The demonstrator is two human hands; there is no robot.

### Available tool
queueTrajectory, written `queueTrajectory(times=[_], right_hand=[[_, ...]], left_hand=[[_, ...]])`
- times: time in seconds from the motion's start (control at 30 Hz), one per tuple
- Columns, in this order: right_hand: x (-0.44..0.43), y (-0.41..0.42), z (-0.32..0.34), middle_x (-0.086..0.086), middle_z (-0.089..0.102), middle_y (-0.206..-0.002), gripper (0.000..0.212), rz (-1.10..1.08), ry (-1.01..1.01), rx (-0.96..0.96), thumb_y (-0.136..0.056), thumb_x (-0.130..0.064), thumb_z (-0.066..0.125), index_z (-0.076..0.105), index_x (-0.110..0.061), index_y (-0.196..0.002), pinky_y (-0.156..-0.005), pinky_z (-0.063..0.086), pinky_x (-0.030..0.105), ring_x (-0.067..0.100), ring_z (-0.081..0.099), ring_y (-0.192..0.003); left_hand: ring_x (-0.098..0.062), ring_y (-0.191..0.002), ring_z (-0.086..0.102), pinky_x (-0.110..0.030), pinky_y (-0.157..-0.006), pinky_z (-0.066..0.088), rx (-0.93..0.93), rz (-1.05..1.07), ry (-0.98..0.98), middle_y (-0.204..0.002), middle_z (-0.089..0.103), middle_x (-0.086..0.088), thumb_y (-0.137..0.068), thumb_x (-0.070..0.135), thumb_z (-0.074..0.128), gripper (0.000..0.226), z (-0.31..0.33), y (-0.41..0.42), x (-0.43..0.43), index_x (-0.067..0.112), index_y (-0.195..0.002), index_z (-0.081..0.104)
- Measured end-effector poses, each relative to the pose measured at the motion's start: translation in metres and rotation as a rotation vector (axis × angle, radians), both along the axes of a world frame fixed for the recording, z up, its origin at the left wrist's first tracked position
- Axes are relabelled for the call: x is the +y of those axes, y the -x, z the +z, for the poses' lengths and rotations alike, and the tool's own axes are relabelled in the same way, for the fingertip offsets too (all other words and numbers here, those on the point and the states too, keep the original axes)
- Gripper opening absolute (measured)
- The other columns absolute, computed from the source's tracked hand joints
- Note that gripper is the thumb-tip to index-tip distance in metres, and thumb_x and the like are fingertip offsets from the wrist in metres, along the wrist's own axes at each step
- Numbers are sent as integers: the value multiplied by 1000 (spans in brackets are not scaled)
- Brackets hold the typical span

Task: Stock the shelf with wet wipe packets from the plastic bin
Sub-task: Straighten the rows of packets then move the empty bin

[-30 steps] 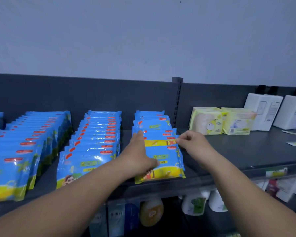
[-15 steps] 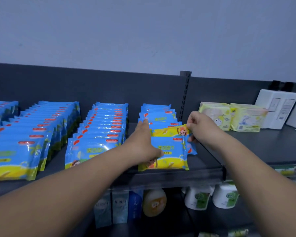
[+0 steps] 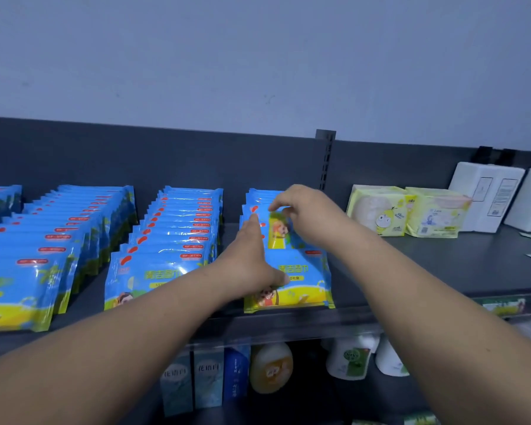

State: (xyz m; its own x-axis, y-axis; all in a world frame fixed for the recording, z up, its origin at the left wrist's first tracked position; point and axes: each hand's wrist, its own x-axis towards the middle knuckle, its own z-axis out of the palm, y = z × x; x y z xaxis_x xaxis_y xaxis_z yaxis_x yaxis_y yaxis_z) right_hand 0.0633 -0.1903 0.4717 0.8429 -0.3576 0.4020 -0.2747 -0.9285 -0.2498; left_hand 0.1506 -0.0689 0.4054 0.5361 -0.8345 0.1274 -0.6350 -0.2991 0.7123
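1. Wet wipe packets point(image 3: 178, 237) stand in overlapping blue rows along the dark shelf point(image 3: 442, 265); the plastic bin is out of sight.
2. At 3 o'clock of the rows sit yellow tissue packs point(image 3: 408, 213) and white boxes point(image 3: 488, 194).
3. Left hand point(image 3: 249, 259) lies flat, fingers spread wide, pressing the front packet point(image 3: 301, 280) of the rightmost row.
4. Right hand point(image 3: 307, 213) pinches one tilted packet point(image 3: 278, 230) by its top edge, at 12 o'clock of the left hand, just behind the front packet.
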Motion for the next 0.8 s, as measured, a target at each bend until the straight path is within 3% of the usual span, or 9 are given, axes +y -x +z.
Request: queueTrajectory(times=[0.07, 0.17, 0.27, 0.37, 0.53, 0.63, 0.8], right_hand=[[2, 2, -4, 0, 56, -125, 33, -8, -146, -136, -95, -6, 49, 63, -23, -120, -94, 42, 28, 17, 55, -110], [-11, 17, -14, 0, 61, -108, 16, -230, -354, -358, -92, -14, 58, 59, -20, -106, -74, 45, 26, 16, 60, -91], [-19, 31, -25, 4, 63, -88, 21, -330, -617, -271, -84, -28, 70, 55, -13, -87, -70, 47, 37, 21, 59, -79], [-18, 34, -28, 5, 64, -82, 24, -269, -867, -273, -85, -24, 72, 51, -14, -78, -60, 41, 28, 16, 54, -69], [-14, 28, -23, 6, 64, -79, 22, -282, -957, -274, -91, -9, 62, 50, -13, -73, -48, 39, 21, 13, 56, -62], [-10, 24, -17, 6, 67, -79, 21, -282, -949, -216, -87, -14, 70, 53, -10, -75, -41, 40, 18, 12, 59, -57], [-9, 17, -19, 13, 64, -89, 24, -267, -915, -209, -84, -11, 73, 49, -11, -78, -56, 44, 27, 22, 57, -73]], left_hand=[[-14, -122, 53, -37, -96, 50, 52, -6, 34, -144, 40, 5, -41, 49, 82, 131, -1, -1, 1, 37, -147, 7], [-12, -111, 60, -36, -91, 53, 107, -22, 59, -133, 51, 10, -34, 51, 81, 126, -3, -3, 1, 44, -141, 15], [-13, -114, 59, -37, -94, 52, 128, -28, 42, -134, 52, 11, -34, 51, 80, 128, -3, -2, 2, 45, -142, 11], [-14, -116, 58, -37, -94, 51, 137, -31, 41, -136, 51, 11, -34, 53, 81, 128, -4, -2, 2, 49, -141, 11], [-12, -107, 63, -37, -88, 55, 138, -38, 76, -126, 56, 13, -37, 47, 82, 125, -4, 0, 2, 46, -142, 13], [-11, -102, 65, -37, -85, 56, 143, -53, 93, -120, 60, 12, -42, 41, 83, 118, -3, 1, 4, 44, -140, 16], [-11, -108, 62, -36, -91, 54, 110, -35, 85, -128, 54, 11, -36, 51, 79, 129, -2, 3, 5, 44, -144, 10]])
